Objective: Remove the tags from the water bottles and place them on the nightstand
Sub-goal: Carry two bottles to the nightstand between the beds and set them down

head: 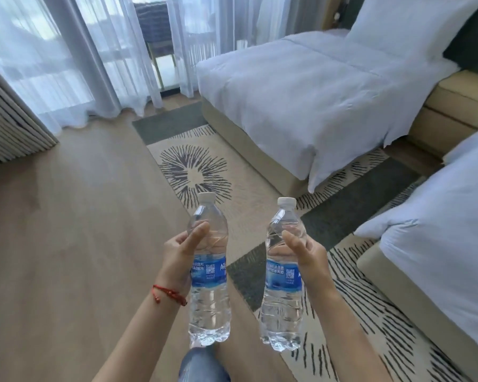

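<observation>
I hold two clear water bottles upright in front of me, each with a white cap and a blue label band. My left hand grips the left bottle around its upper half, thumb across the front. My right hand grips the right bottle the same way. No hang tag shows on either neck. The beige nightstand stands between the two beds at the far right, well away from both hands.
A white bed with a pillow lies ahead on the right, and a second bed is at the near right. A patterned rug covers the wood floor between them. Sheer curtains hang at the back. My knee shows at the bottom.
</observation>
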Tool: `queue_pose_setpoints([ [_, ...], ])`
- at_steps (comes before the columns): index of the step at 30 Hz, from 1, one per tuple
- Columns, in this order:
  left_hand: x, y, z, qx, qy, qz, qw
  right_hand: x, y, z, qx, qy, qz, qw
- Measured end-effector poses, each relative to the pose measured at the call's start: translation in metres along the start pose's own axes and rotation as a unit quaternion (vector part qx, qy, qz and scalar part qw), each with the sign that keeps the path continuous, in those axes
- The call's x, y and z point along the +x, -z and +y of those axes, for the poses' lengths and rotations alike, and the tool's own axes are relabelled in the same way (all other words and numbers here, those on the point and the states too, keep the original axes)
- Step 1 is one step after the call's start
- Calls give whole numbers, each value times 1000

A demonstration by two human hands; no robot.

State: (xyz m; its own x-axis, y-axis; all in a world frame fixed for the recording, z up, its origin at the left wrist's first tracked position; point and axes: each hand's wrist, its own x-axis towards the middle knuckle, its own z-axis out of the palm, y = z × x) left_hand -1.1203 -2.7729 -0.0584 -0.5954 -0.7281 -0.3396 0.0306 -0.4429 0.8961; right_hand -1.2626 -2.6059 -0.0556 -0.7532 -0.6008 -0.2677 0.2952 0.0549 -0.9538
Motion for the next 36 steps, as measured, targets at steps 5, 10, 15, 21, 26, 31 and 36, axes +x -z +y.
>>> queue_pose_setpoints([
  [5, 94, -32, 22, 37, 28, -84, 995, 59, -4, -14, 60, 5, 95, 994],
  [10, 171, -62, 52, 86, 41, -162, 982, 112, -15, -29, 81, 1, 196, 977],
  [15, 238, -95, 70, 146, 49, -230, 961, 157, -23, -41, 93, 14, 283, 955],
  [21, 289, -142, 59, 165, 78, -256, 949, 186, 0, -50, 90, 13, 337, 937],
  [26, 317, -202, 45, 174, 93, -286, 938, 215, 42, -62, 89, 23, 375, 923],
  [31, 346, -278, 30, 186, 86, -308, 929, 258, 104, -81, 68, 28, 393, 917],
  [36, 379, -366, 18, 203, 97, -302, 926, 303, 173, -113, 62, 39, 408, 910],
])
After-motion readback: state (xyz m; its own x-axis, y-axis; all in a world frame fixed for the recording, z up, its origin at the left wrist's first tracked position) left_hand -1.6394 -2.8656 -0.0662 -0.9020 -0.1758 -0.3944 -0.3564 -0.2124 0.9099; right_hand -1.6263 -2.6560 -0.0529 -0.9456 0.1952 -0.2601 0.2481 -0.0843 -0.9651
